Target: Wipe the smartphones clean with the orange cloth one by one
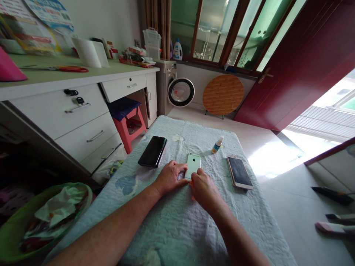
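Note:
A silver smartphone (194, 162) with an apple logo lies back up on the cloth-covered table. My left hand (172, 176) grips its left side, with the fingers at the edge and the thumb at the lower corner. Curled closed at the phone's lower right is my right hand (203, 186). It holds a small orange object (192, 187), mostly hidden by the fingers, so its kind cannot be made out. Left of the hands rests a black smartphone (153, 151), screen up. A gold smartphone (240, 172) lies on the right, and a small spray bottle (217, 145) stands behind.
The pale blue cloth (177, 229) covers the table and has wrinkles. A green waste basket (83, 207) stands at lower left. Beyond are a red stool (129, 127), a white desk with drawers (83, 125), and a washing machine (163, 88) with its door swung out.

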